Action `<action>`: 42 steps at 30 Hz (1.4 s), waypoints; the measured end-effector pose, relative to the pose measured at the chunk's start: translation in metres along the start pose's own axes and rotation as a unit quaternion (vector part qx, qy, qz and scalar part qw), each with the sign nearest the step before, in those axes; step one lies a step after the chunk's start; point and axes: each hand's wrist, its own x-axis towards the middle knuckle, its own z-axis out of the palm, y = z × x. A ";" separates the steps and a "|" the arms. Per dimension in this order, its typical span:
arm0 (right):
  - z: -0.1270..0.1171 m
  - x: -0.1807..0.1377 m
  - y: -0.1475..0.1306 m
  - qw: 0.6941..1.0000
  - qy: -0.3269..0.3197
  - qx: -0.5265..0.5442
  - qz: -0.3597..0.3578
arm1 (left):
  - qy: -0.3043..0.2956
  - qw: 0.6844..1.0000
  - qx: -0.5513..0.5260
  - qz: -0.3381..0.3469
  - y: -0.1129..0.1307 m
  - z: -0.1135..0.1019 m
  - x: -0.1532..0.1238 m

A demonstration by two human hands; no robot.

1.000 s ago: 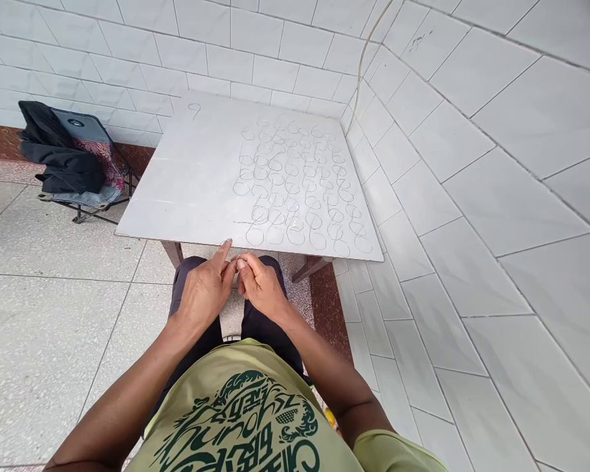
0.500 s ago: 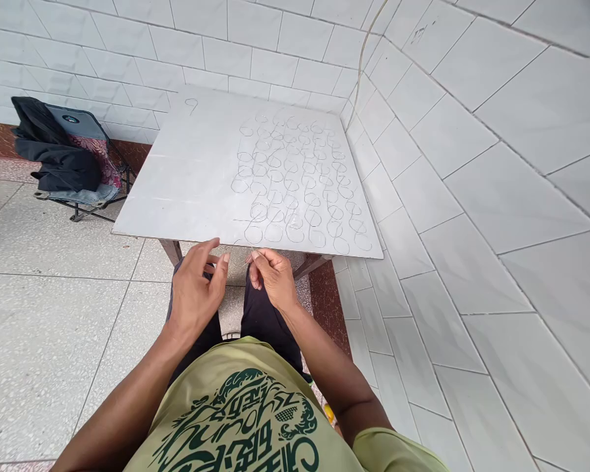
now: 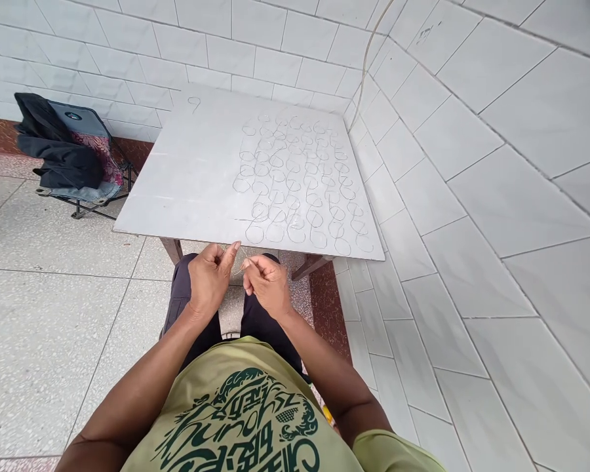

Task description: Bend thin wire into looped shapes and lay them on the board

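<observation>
pinching a thin wire (image 3: pixel 240 262) between left hand (image 3: pixel 209 278) and right hand (image 3: pixel 265 285), above the lap, just below the table (image 3: pixel 201 177) edge; wire loops (image 3: pixel 297 177) in rows there; shirt lettering (image 3: pixel 246 426) unreadable.

Both hands (image 3: pixel 238 278) on thin wire (image 3: pixel 240 261)

folding chair (image 3: pixel 86 160) far left by wall | dark clothes (image 3: pixel 54 147) heaped on it | cable (image 3: pixel 366 62) down corner
</observation>
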 end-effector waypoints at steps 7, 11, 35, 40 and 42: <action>0.000 0.006 0.005 1.000 -0.025 0.010 -0.009 | -0.007 1.000 -0.002 0.010 -0.003 -0.005 0.003; -0.002 0.007 0.007 0.998 -0.058 0.024 0.005 | -0.070 0.990 -0.090 -0.079 0.005 -0.014 0.003; -0.011 -0.001 0.020 0.976 -0.184 0.094 0.072 | -0.173 0.952 -0.214 -0.133 -0.006 -0.019 0.042; -0.006 -0.002 0.023 0.985 -0.149 0.054 0.066 | -0.132 0.968 -0.180 -0.117 -0.003 -0.016 0.036; -0.006 -0.002 0.023 0.985 -0.146 0.062 0.070 | -0.123 0.968 -0.181 -0.121 -0.002 -0.014 0.034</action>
